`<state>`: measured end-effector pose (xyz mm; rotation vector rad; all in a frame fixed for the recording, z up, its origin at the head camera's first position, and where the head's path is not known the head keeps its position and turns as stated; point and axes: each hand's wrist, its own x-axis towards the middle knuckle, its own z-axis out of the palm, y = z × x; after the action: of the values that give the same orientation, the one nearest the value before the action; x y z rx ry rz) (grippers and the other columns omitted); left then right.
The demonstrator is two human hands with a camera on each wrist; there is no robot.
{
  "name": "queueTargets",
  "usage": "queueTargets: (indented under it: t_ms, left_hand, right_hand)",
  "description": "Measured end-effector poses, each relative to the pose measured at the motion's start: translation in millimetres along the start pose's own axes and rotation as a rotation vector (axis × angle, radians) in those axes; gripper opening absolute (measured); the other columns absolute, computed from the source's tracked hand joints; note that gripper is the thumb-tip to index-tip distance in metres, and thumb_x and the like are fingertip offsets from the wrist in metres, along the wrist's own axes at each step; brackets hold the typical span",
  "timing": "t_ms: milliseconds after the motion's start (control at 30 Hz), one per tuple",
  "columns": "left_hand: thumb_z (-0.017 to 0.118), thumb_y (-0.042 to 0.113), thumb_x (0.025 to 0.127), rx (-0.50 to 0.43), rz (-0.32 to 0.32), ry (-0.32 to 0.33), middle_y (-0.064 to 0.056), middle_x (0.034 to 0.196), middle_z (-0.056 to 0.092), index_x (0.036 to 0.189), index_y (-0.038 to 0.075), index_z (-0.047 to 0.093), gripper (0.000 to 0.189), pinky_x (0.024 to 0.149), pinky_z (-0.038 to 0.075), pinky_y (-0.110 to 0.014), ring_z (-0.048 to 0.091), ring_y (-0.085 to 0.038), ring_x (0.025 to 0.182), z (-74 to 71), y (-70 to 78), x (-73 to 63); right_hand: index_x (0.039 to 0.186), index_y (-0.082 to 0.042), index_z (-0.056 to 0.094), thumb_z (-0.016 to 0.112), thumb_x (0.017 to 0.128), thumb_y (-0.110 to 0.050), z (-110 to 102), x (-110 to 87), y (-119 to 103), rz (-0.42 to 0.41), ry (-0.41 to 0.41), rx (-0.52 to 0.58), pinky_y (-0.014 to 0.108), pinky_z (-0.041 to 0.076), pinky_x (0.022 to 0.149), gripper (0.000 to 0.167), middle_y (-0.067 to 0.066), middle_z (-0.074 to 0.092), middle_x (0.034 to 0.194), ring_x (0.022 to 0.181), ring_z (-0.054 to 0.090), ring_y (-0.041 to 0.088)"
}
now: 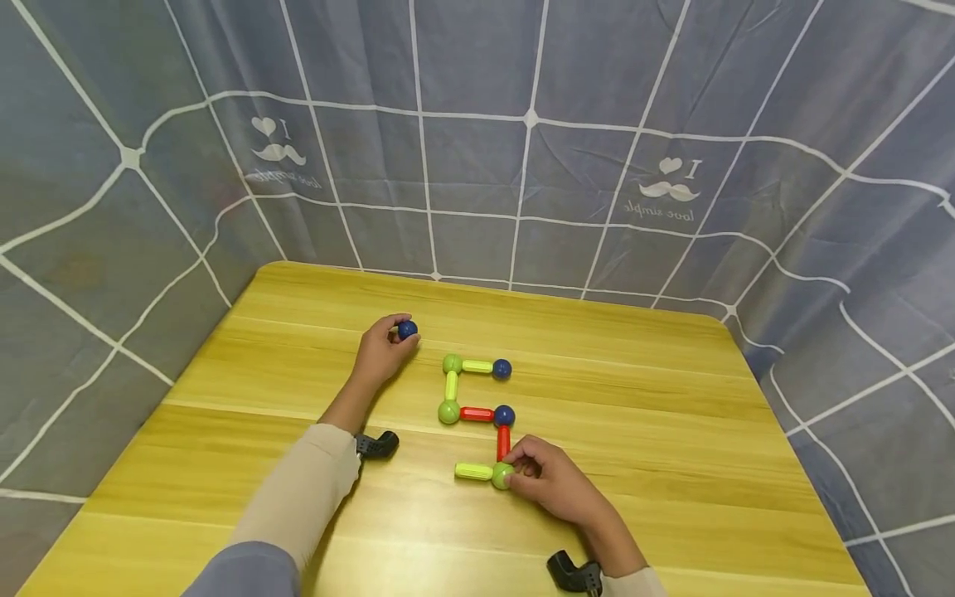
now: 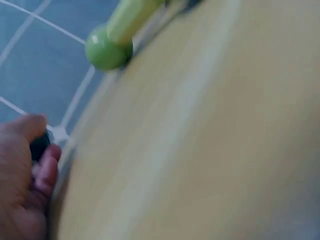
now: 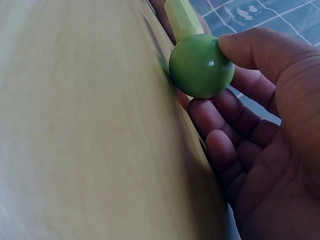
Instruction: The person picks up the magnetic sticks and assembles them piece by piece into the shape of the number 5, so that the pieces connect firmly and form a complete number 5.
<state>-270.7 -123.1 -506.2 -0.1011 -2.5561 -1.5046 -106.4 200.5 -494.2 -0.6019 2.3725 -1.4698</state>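
Note:
My left hand (image 1: 380, 352) pinches a dark blue ball (image 1: 407, 329) at the left of the table, apart from the chain of balls and rods. With thumb and fingers my right hand (image 1: 552, 479) grips the green ball (image 1: 503, 475) at the chain's near corner. From that ball a yellow-green rod (image 1: 473, 471) points left and a red rod (image 1: 503, 444) runs away to a blue ball (image 1: 504, 415). Another red rod (image 1: 477, 414) leads left to a green ball (image 1: 448, 412). Beyond it, a yellow-green rod (image 1: 451, 385), a green ball (image 1: 452, 363), a yellow-green rod (image 1: 477, 366) and a blue ball (image 1: 502, 369) follow.
The chain lies on a wood-grain table (image 1: 634, 381). A grey-blue curtain (image 1: 477, 166) with white lines hangs along the back and sides. Black camera mounts sit at the left wrist (image 1: 377, 445) and right wrist (image 1: 573, 572).

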Motion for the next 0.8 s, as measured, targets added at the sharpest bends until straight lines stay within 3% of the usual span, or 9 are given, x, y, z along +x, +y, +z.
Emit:
queueTargets:
  t_ms: [333, 567, 800]
  left_hand:
    - [0.071, 0.016, 0.093, -0.053, -0.049, -0.024, -0.010, 0.091, 0.058, 0.132, 0.004, 0.059, 0.042, 0.069, 0.045, -0.028, 0.053, -0.020, 0.080, -2.9, 15.8, -50.7]
    - [0.071, 0.007, 0.090, -0.048, 0.053, -0.076, -0.015, 0.110, 0.056, 0.128, 0.000, 0.062, 0.039, 0.070, 0.046, -0.026, 0.052, -0.021, 0.082, -8.6, 19.8, -72.7]
    - [0.074, 0.006, 0.088, -0.065, 0.099, -0.200, -0.009, 0.102, 0.057, 0.124, 0.003, 0.063, 0.038, 0.069, 0.047, -0.026, 0.051, -0.019, 0.079, -15.9, 20.1, -102.0]
  right_hand:
    - [0.101, -0.019, 0.067, 0.074, 0.090, -0.016, -3, 0.9, -2, -0.011, -0.001, -0.003, 0.024, 0.045, 0.063, 0.014, -0.002, 0.056, 0.084, 0.072, 0.051, 0.012]
    - [0.101, -0.019, 0.067, 0.073, 0.090, -0.015, -4, 3.0, -6, -0.017, 0.008, -0.015, 0.025, 0.045, 0.063, 0.013, -0.002, 0.057, 0.085, 0.073, 0.051, 0.012]
    - [0.103, -0.018, 0.066, 0.073, 0.091, -0.017, 2, 0.3, -5, 0.005, -0.015, -0.004, 0.025, 0.046, 0.064, 0.013, -0.001, 0.058, 0.085, 0.073, 0.052, 0.012]
